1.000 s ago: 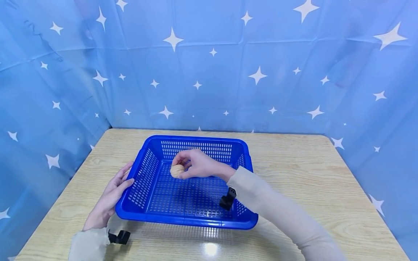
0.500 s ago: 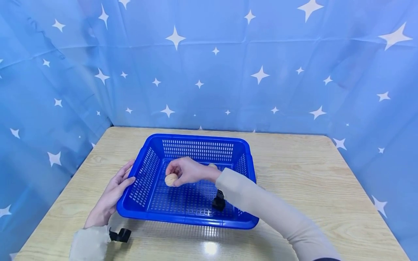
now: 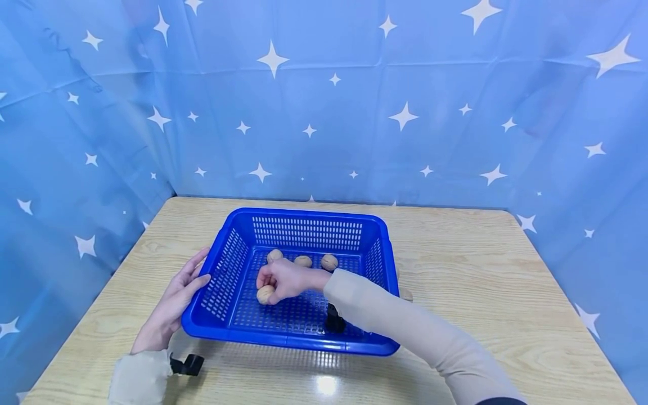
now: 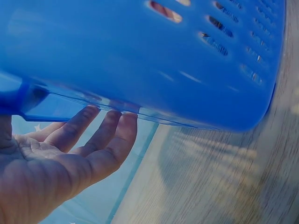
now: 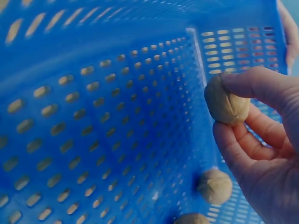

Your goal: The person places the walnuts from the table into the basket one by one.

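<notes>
A blue perforated plastic basket [image 3: 283, 340] stands on the table, tilted slightly in the head view. My left hand [image 3: 174, 301] holds its left rim, thumb over the edge and fingers against the outer wall; in the left wrist view those fingers [image 4: 117, 135] touch the outside. Inside the basket, my right hand [image 3: 289, 279] pinches a walnut [image 3: 265, 295] between thumb and fingertips, low over the basket floor. Whether this walnut touches the floor I cannot tell. Three more walnuts lie behind the hand: one at left [image 3: 275, 256], a middle walnut [image 3: 302, 261] and a right walnut [image 3: 329, 262].
Right of the basket, a partly hidden walnut [image 3: 406, 294] lies on the wooden table [image 3: 471, 270], with a sliver of another pale thing behind it. A blue curtain [image 3: 324, 112] with white stars hangs around the table's back and sides. Black cameras sit on both wrists.
My right hand has moved nearer and slightly left with its walnut, lower in the basket. The walnuts behind it have come into view. My left hand keeps its hold on the rim.
</notes>
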A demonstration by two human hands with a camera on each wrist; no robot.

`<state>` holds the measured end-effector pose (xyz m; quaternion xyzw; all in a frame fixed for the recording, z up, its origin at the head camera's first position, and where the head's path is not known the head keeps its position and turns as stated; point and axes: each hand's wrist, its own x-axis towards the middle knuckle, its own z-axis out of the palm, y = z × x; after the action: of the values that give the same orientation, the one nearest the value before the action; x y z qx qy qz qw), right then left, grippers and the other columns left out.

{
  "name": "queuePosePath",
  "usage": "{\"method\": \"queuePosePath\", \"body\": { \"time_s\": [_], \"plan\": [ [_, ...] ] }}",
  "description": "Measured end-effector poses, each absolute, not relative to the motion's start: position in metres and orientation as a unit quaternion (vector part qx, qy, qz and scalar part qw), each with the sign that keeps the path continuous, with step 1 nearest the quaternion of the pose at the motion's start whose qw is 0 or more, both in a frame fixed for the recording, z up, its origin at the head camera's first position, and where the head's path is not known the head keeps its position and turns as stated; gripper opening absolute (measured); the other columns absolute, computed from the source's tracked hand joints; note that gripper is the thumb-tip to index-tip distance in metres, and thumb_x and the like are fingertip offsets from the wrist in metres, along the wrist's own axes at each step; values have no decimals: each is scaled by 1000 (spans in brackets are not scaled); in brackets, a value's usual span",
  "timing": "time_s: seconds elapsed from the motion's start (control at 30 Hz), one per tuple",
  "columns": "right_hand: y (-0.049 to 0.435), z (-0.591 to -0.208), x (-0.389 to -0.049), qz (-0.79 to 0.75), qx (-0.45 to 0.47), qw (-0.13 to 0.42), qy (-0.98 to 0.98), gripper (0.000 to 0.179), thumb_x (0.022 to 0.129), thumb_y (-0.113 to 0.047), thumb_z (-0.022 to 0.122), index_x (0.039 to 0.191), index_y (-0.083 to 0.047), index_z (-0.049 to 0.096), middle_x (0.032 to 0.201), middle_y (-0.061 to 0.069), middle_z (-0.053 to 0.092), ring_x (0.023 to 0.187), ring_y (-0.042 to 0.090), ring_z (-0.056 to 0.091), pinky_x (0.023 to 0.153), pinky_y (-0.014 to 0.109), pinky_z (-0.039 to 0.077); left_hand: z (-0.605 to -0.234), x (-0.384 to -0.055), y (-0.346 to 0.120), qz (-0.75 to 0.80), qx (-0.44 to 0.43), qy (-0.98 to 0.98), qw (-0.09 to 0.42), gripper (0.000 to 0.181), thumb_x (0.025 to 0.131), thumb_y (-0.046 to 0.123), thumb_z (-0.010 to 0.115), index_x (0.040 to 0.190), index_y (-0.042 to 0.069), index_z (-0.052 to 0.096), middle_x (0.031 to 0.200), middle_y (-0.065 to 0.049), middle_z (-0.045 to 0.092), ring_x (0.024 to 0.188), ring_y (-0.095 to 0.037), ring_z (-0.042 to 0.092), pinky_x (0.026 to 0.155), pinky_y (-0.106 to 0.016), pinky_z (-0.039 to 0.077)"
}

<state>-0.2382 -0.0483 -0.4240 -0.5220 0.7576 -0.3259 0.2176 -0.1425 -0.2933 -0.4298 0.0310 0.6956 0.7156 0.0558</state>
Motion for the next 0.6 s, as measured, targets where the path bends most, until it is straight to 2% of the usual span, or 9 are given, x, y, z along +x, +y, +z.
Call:
{"method": "queuePosePath", "body": {
  "time_s": [0.17,0.6],
  "plan": [
    [-50,-431,-238,-291,-535,199,768,24,70,3,74,91,0,63,86,7,66,78,8,58,72,12,43,-430,-143,-293,714,31,697,54,64,100,16,44,151,8,6,123,17,49,105,-7,58,81,-30,51],
    [-52,-437,-236,-258,-532,197,782,23,71,1,75,90,-2,63,86,7,66,79,11,59,71,13,43,-431,-142,-294,710,31,702,50,64,100,17,44,151,8,6,123,18,48,105,-5,57,82,-29,51]
  ]
}}
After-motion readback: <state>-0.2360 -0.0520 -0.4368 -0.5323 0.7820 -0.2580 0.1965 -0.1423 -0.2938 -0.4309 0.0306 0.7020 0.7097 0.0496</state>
